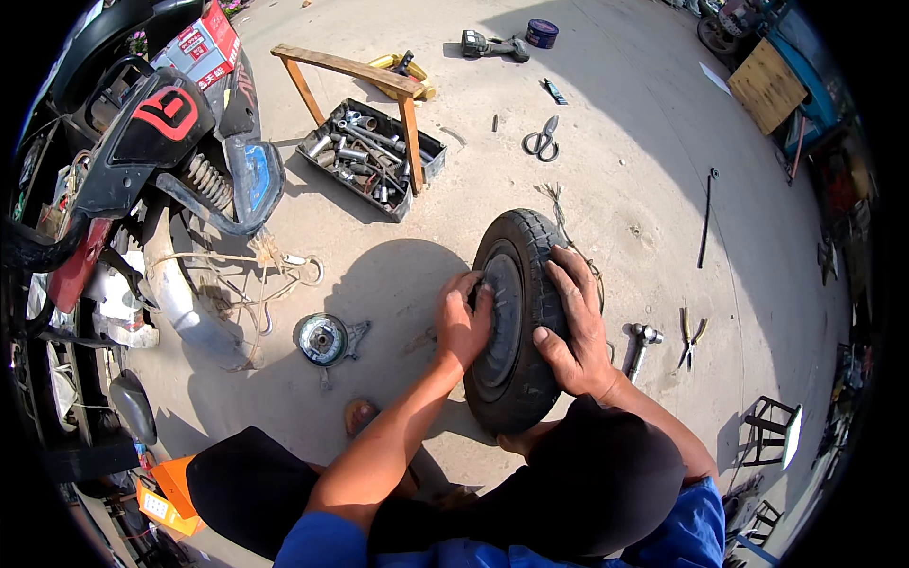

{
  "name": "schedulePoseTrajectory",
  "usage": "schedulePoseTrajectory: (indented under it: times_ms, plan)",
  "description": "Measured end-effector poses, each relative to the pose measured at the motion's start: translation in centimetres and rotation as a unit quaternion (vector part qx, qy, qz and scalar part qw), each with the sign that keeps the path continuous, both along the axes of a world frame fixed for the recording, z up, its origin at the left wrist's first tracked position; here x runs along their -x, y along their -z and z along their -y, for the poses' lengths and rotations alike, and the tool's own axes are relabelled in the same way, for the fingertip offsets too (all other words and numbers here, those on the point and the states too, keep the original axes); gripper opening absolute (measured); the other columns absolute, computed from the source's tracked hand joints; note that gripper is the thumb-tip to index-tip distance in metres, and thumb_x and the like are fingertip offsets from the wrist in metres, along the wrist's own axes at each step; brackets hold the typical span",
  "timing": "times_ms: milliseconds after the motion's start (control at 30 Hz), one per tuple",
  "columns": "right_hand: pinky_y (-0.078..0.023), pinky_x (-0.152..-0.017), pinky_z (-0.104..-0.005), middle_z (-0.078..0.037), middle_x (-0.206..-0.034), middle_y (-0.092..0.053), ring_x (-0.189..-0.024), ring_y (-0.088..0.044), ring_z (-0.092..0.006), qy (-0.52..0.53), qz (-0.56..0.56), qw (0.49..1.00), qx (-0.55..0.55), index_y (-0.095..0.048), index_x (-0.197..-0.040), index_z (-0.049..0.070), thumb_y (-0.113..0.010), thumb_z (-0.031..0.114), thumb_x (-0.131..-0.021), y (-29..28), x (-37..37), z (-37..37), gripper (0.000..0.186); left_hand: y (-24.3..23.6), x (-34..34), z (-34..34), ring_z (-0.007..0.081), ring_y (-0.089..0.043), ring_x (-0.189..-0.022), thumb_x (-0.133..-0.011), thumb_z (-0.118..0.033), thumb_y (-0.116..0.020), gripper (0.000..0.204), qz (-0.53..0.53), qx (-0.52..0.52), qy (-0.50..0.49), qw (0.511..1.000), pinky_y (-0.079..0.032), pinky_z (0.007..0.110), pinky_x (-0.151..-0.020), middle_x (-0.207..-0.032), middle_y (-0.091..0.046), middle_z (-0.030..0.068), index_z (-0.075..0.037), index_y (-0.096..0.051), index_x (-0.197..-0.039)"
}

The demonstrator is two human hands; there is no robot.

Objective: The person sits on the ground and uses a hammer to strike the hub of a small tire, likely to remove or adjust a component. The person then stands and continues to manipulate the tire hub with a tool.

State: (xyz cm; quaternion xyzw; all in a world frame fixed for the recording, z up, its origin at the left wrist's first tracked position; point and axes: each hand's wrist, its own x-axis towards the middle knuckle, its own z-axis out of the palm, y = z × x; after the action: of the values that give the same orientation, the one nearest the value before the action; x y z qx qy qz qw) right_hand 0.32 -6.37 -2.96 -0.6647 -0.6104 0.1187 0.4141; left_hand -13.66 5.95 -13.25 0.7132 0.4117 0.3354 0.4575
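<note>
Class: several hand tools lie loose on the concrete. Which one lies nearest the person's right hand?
The small metal hammer, just beyond the right hand gripping the black rubber tyre. The pliers lie farther out; the scissors lie far up the floor.

Upright tyre (516, 317) between both hands, socket tray (369, 156) behind, pliers (690, 338) right, scooter (142, 189) left.
</note>
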Motion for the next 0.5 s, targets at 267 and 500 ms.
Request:
schedulePoseTrajectory:
  times_ms: [267,500]
  plan:
    - [-0.018,-0.125,-0.045,-0.025,-0.161,-0.033,-0.153,-0.028,-0.036,-0.044,-0.383,0.921,-0.052,-0.032,-0.154,-0.008,-0.054,0.02,-0.089,2.0,-0.3,0.1,0.074,-10.9,0.9,-2.8,0.029,-0.035,-0.148,-0.107,-0.043,-0.05,0.072,0.19,0.278,0.125,0.933,-0.024,0.041,-0.123,-0.157,-0.039,0.0226,0.011,-0.033,-0.152]
    - [-0.03,-0.122,-0.0474,-0.024,-0.164,-0.024,-0.152,-0.028,-0.0375,-0.084,-0.386,0.918,-0.026,-0.029,-0.156,-0.004,-0.077,0.02,-0.088,1.7,0.1,0.3,0.087,-12.6,-1.0,0.0,0.0172,-0.057,-0.113,-0.1,-0.023,-0.062,0.049,0.098,0.236,0.149,0.955,-0.048,0.034,-0.098,-0.127,-0.062,0.0147,0.006,-0.051,-0.137]
